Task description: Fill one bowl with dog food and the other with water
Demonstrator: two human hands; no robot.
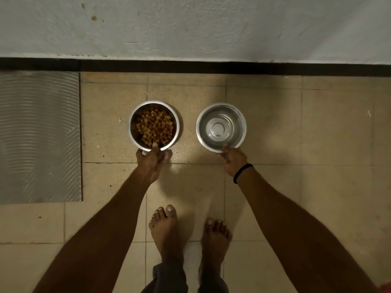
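Note:
Two steel bowls sit side by side on the tiled floor near the wall. The left bowl (pixel 132 123) holds brown dog food (pixel 155 127). The right bowl (pixel 242 120) holds clear water (pixel 220 129). My left hand (pixel 151 160) grips the near rim of the food bowl, thumb over the edge inside. My right hand (pixel 232 158), with a black band on the wrist, pinches the near rim of the water bowl, thumb on the inner side.
A grey ribbed mat (pixel 39 136) lies on the floor to the left. A black skirting strip (pixel 211 67) and a white wall (pixel 190 26) run behind the bowls. My bare feet (pixel 165 231) stand on the tiles below the bowls.

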